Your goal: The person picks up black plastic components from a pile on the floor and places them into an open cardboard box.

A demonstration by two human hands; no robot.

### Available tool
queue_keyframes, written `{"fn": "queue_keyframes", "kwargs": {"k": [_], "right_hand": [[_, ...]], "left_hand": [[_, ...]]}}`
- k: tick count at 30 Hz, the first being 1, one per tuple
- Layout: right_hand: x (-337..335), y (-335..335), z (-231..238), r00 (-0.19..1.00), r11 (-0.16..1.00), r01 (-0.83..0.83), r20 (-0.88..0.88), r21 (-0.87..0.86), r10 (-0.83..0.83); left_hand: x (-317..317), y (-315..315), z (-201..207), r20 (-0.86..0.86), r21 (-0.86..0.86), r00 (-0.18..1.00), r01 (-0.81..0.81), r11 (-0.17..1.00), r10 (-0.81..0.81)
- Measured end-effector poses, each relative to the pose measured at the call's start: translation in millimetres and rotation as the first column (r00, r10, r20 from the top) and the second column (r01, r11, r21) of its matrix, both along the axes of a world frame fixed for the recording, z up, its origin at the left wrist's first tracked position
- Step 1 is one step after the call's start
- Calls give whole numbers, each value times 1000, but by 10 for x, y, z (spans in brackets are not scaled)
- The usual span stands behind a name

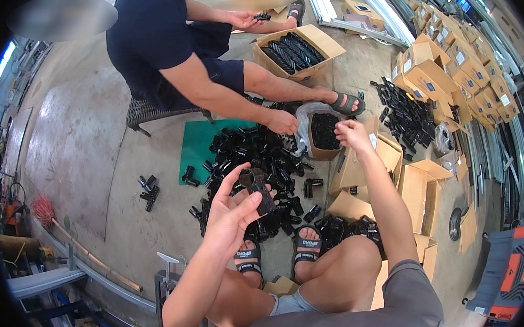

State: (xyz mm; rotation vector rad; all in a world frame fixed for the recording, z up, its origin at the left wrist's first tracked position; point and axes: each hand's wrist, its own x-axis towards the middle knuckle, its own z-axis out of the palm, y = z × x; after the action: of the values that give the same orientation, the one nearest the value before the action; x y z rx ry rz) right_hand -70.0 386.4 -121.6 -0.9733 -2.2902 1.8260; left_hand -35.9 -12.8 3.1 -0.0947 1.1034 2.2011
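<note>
Evidently, in the head view, the left hand held a dark fitting above the near part of the pile of black fittings, thumb and fingers clamped on it. The right hand was right of the pile, by a carton of small dark pieces, its fingertips bent close together; whether they pinched anything could not be told. The fitting seemed light, stiff and perhaps slick, best gripped across its opposite sides.

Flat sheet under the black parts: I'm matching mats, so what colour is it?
The flat sheet is teal-green, clearest in the head view.
</note>
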Motion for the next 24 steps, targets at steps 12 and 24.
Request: {"fn": "queue_keyframes", "kwargs": {"k": [12, 24], "right_hand": [[-599, 135, -1884, 852, 659, -442, 516, 609, 94], [-711, 178, -2014, 913, 765, -274, 408, 582, 17]], "left_hand": [[-327, -9, -360, -267, -482, 952, 2, 876, -149], [-436, 60, -507, -198, -573, 934, 136, 808, -298]]}}
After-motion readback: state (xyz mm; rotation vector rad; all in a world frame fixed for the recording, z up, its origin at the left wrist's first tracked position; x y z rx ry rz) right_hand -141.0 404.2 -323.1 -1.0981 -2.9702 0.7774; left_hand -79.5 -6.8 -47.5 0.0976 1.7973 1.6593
